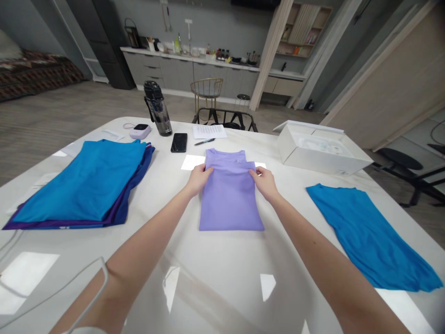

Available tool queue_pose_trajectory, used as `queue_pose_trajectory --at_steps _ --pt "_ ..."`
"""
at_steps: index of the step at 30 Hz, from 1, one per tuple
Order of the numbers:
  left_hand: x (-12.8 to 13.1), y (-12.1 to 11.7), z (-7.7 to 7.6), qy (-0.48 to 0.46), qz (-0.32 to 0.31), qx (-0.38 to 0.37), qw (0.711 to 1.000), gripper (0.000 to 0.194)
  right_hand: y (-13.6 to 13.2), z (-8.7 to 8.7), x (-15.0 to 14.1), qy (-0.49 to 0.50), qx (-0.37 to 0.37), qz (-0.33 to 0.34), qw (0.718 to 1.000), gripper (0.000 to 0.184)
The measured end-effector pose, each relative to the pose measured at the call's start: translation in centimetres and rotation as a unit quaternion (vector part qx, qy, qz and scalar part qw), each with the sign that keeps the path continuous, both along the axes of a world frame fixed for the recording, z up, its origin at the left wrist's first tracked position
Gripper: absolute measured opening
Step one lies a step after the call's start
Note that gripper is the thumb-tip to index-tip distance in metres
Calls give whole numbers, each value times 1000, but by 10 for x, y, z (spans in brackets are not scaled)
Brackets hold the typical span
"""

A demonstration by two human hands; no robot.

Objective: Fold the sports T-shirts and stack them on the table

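A light purple shirt [231, 199] lies folded into a narrow rectangle on the white table [215, 278], its neckline at the far end. Its upper layer is doubled up toward the neck. My left hand [200, 178] pinches the left edge of that layer between thumb and fingers. On the opposite side, my right hand [264, 182] grips the right edge at about the same height. Both hands are closed on the cloth, with the fingertips partly hidden beneath it.
Left lies a stack of folded blue and purple clothes [86, 181]; right, a blue garment [371, 236]. Farther back are a bottle [158, 109], a phone [179, 142], a pen [204, 142], papers [209, 131] and an open white box [320, 148]. A white cable [100, 264] crosses the near left.
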State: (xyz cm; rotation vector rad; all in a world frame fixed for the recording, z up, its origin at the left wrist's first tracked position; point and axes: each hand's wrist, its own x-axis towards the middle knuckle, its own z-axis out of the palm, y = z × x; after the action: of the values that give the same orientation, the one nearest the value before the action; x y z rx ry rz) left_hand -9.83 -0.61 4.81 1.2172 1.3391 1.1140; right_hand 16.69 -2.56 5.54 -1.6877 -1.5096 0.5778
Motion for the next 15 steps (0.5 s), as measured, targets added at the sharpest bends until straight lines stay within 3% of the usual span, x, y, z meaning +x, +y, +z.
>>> queue_pose_trajectory --at_steps 2,4,9,12,15 --pt "-5 19 -12 88 -1 -6 996 21 18 -9 4 -43 -26 2 999 29" --pt "-10 33 -14 115 -17 -3 993 17 30 -10 8 -69 -32 9 997 29" --pt "-13 63 14 -20 -87 89 992 28 59 9 12 -38 57 24 997 34" --pt "-9 82 14 -51 -37 58 996 28 84 4 10 -7 61 6 998 32" --pt "-4 96 -2 23 32 14 999 21 106 -17 8 -21 -28 -24 999 25"
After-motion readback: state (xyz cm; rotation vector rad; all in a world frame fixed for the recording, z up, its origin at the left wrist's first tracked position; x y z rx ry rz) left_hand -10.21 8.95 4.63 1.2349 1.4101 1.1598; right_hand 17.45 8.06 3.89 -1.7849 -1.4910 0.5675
